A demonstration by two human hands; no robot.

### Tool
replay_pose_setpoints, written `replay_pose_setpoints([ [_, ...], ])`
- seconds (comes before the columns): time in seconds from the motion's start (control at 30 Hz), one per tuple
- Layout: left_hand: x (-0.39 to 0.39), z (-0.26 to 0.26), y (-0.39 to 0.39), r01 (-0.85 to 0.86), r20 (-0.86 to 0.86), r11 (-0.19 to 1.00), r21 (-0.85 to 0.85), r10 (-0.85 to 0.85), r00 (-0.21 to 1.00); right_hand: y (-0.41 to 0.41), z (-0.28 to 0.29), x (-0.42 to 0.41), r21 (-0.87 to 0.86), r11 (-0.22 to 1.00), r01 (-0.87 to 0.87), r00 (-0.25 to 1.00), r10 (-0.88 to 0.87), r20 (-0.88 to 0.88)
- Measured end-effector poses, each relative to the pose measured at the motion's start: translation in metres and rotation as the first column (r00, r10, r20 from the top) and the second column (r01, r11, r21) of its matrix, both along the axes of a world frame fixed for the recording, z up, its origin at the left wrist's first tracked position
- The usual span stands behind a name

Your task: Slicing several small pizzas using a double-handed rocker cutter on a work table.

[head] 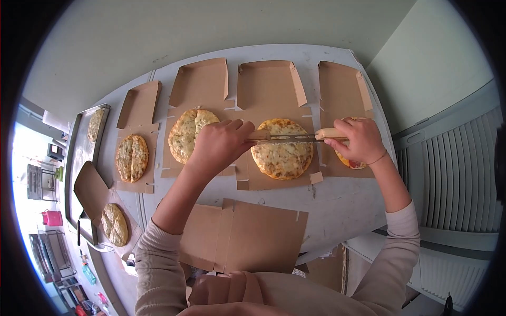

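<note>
A two-handled knife (293, 138) with wooden handles lies level across a cheese pizza (282, 162) in an opened cardboard box (245, 173). My left hand (224, 140) is closed around its left handle, partly hiding a cut cheese pizza (182, 136) in the neighbouring box. The right handle is in my right hand (357, 138), over another pizza (353, 162) with a reddish topping, mostly hidden by the hand. Whether the blade has gone into the crust cannot be told.
Further left are a cut pizza (132, 158) in its box and another (114, 225) in a tilted box. A metal tray (75, 158) holds a pizza piece (95, 125). An unfolded cardboard box (261, 237) lies at the table's near edge. Louvred panels (458, 173) stand at the right.
</note>
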State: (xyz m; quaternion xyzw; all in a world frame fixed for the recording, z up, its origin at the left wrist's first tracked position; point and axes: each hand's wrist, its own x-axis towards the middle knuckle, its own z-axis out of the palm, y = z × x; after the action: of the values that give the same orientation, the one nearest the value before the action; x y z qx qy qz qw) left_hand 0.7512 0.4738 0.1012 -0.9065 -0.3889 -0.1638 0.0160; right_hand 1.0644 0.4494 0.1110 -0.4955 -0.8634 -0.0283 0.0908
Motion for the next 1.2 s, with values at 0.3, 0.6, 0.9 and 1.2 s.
replay_pose_setpoints([
  [0.3, -0.018, 0.033, -0.004, -0.05, 0.063, 0.999, 0.01, 0.049, 0.997, -0.072, -0.017, 0.092, 0.353, 0.456, 0.817, 0.516, -0.305, -0.8],
  [0.6, -0.035, 0.038, -0.005, -0.123, 0.063, 0.99, 0.066, 0.119, 0.991, -0.155, -0.131, 0.044, 0.134, 0.484, 0.865, 0.501, -0.847, -0.175],
  [0.9, -0.035, 0.038, -0.017, -0.14, 0.083, 0.989, 0.037, 0.137, 0.987, -0.155, -0.123, 0.093, 0.15, 0.418, 0.896, 0.414, -0.908, 0.058],
  [1.2, -0.033, 0.024, -0.02, -0.105, 0.101, 0.991, 0.084, 0.097, 0.99, -0.156, -0.081, 0.094, 0.041, 0.216, 0.975, 0.201, -0.952, 0.229],
])
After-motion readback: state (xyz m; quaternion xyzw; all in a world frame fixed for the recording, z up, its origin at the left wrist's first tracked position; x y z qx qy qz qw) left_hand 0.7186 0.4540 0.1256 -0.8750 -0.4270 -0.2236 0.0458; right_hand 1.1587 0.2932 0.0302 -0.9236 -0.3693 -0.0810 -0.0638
